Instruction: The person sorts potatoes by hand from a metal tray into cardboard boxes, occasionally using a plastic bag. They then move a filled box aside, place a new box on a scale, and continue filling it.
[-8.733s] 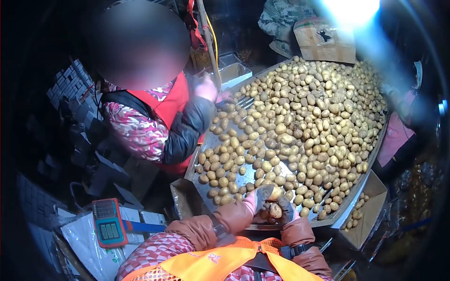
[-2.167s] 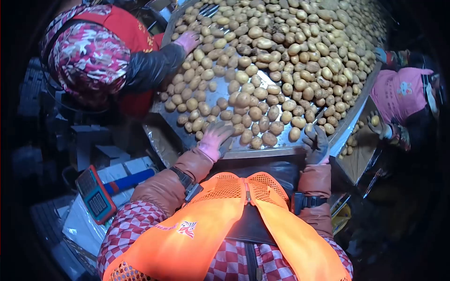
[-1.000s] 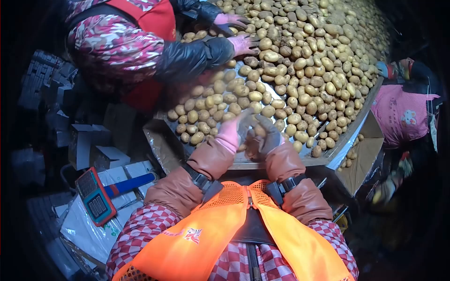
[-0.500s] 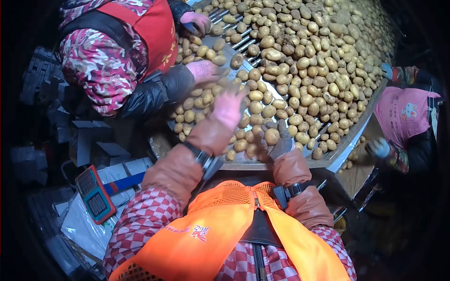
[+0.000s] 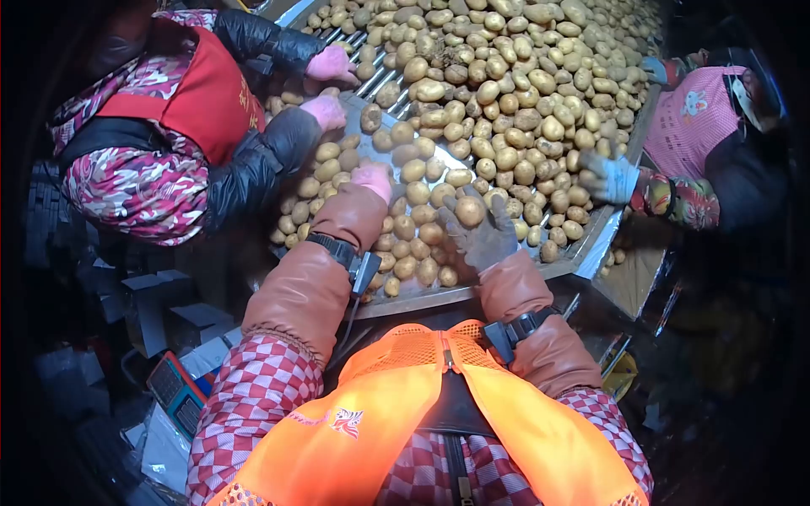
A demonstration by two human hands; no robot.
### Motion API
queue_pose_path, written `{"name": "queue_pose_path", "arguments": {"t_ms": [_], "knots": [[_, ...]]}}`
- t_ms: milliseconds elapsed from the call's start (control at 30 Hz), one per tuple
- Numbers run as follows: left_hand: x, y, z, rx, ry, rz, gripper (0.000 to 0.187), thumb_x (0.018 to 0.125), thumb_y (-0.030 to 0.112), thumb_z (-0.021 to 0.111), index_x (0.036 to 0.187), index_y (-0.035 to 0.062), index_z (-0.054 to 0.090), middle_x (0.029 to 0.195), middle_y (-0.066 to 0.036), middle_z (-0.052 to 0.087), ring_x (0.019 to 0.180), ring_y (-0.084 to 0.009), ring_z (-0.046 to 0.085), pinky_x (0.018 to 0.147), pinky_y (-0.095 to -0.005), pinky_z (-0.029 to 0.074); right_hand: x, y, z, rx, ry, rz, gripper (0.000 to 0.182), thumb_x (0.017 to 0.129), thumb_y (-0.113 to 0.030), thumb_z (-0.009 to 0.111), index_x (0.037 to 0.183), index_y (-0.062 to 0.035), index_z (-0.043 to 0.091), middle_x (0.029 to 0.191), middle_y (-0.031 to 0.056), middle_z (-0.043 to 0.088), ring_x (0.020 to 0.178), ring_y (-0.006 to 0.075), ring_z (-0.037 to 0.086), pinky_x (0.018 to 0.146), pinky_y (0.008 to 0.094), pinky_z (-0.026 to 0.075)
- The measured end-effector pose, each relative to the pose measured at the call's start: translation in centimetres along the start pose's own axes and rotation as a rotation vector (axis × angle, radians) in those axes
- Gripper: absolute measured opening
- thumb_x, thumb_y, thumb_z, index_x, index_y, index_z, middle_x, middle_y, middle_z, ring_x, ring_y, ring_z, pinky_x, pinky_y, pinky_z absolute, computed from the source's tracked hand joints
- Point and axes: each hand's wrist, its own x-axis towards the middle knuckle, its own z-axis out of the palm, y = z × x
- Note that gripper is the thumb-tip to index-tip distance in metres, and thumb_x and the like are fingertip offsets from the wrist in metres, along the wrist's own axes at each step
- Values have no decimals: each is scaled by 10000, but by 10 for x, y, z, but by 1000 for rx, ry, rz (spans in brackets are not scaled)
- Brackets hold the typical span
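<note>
Many potatoes (image 5: 523,139) are heaped over a metal sorting table (image 5: 413,301). My left hand (image 5: 372,180), in a pink glove, is low over loose potatoes left of the table's middle; its fingertips are hidden. Palm up near the front edge, my right hand (image 5: 483,238) wears a grey glove and holds one round potato (image 5: 469,212) between its fingers. Other potatoes lie between my two hands and just beyond them.
At the left, a co-worker in a red vest (image 5: 211,101) has two pink-gloved hands by the potatoes. Another co-worker in a pink apron (image 5: 692,118) reaches in from the right with a blue glove (image 5: 620,179). Boxes and a teal-and-red device (image 5: 175,392) are at lower left.
The view has shifted. My left hand has moved left, away from my right hand, which still holds a potato. The right co-worker's lower hand has come up to the heap.
</note>
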Motion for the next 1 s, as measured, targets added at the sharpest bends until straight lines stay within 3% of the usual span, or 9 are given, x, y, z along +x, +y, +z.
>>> {"name": "queue_pose_path", "arguments": {"t_ms": [133, 267, 333, 467, 533, 700, 867, 933, 1000], "knots": [[-4, -11, -12, -76, 15, 150, 374, 761, 375, 760, 1060, 154, 720, 1233, -214, 574, 1140, -378, 585, 957, -446, 493, 5, 4, -2, -22, -7, 89, 410, 954, -412, 451, 1345, -297, 498, 1467, -75, 465, 1414, 180, 379, 1200, 442, 171], [-35, -14, -17, -348, 214, 224, 430, 694, 427, 818, 989, 130, 717, 1234, -223, 572, 1142, -395, 571, 970, -463, 474, 11, 13, -7, 1221, -203, 273, 518, 955, -509, 467, 1374, -205, 470, 1428, 28, 489, 1354, 235, 435, 1178, 473, 214], [-60, -14, -28, -472, 302, 275, 434, 672, 418, 842, 970, 129, 717, 1253, -224, 559, 1150, -401, 562, 987, -462, 468, 11, 1, 7, 1331, 121, 424, 543, 998, -475, 450, 1397, -107, 444, 1453, 141, 447, 1349, 337, 430, 1123, 520, 336], [-137, 25, -52, -525, 268, 490, 454, 682, 355, 852, 1059, 153, 702, 1366, -256, 494, 1225, -415, 526, 1038, -458, 443, 11, 68, 10, 1672, -597, 264, 604, 973, -583, 417, 1365, -127, 466, 1345, 168, 519, 1257, 351, 470, 1103, 552, 311], [-161, 37, -42, -416, 193, 592, 598, 698, 337, 841, 1232, 170, 631, 1394, -251, 480, 1247, -415, 514, 1051, -466, 427, 3, 47, 34, 1293, 224, 412, 626, 995, -563, 386, 1387, -78, 442, 1346, 176, 528, 1251, 324, 498, 1091, 513, 355], [-179, 37, -45, -736, -55, 816, 820, 801, 249, 780, 1503, 134, 373, 1402, -211, 493, 1283, -343, 506, 1059, -431, 418, -33, 31, 10, 1445, -6, 347, 620, 988, -511, 433, 1405, -53, 444, 1378, 187, 509, 1257, 334, 505, 1065, 504, 404], [-169, 0, -16, -930, -112, 462, 522, 922, 9, 635, 1417, 20, 469, 1262, -132, 602, 1092, -206, 615, 945, -340, 507, -70, 5, -81, 1545, -8, -67, 508, 919, -440, 571, 1236, -42, 558, 1176, 139, 631, 1019, 288, 639, 845, 448, 568], [-146, -36, 34, -916, 90, 428, 411, 900, 92, 661, 1299, 31, 579, 1192, -166, 641, 1068, -286, 634, 944, -375, 507, -115, -34, -131, 1316, 610, -146, 435, 896, -352, 636, 1188, -33, 588, 1141, 105, 645, 938, 259, 664, 789, 406, 593], [-131, -62, 52, -893, 236, 411, 358, 869, 178, 690, 1205, 63, 649, 1151, -186, 669, 1067, -371, 634, 938, -429, 504, -141, -32, -202, 470, 1188, -25, 429, 840, -263, 721, 1156, -8, 585, 1102, 141, 645, 987, 287, 647, 879, 469, 548]]}}
